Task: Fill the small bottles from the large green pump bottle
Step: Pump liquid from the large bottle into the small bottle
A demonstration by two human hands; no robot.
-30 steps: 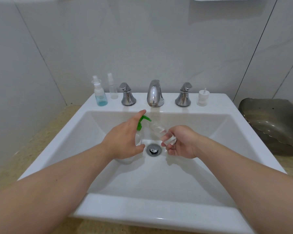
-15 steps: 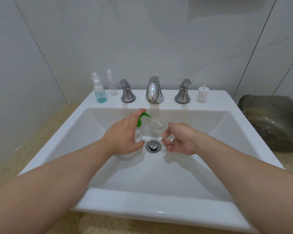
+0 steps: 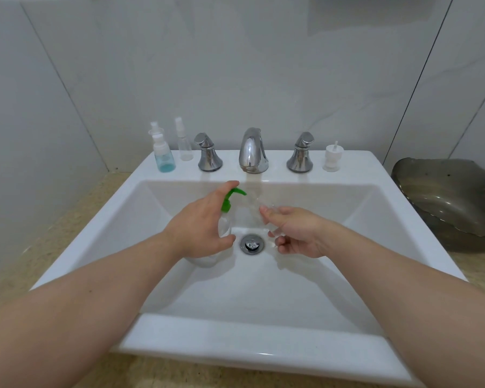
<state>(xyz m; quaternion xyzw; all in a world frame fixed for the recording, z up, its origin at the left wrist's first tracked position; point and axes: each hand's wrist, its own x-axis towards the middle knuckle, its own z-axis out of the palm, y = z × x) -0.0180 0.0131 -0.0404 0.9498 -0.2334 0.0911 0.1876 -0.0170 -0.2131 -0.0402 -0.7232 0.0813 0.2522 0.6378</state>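
1. The left hand (image 3: 199, 228) is wrapped round the pump bottle (image 3: 225, 224) down in the sink (image 3: 263, 351), with the forefinger lying on the green pump head (image 3: 231, 196). The bottle's body is clear, and how full it is cannot be told.
2. The right hand (image 3: 297, 233) grasps a small clear bottle (image 3: 259, 210) in its fingers. It is tilted, mouth near the pump spout, above the drain (image 3: 252, 243). Its contents cannot be told.
3. On the back ledge, left of the tap (image 3: 252, 152), stands a spray bottle (image 3: 164, 159) with a little blue liquid at the bottom.
4. Just beside it stands a thin spray bottle (image 3: 184, 148) that looks empty.
5. A white cap (image 3: 331, 158) stands at the ledge's right end.
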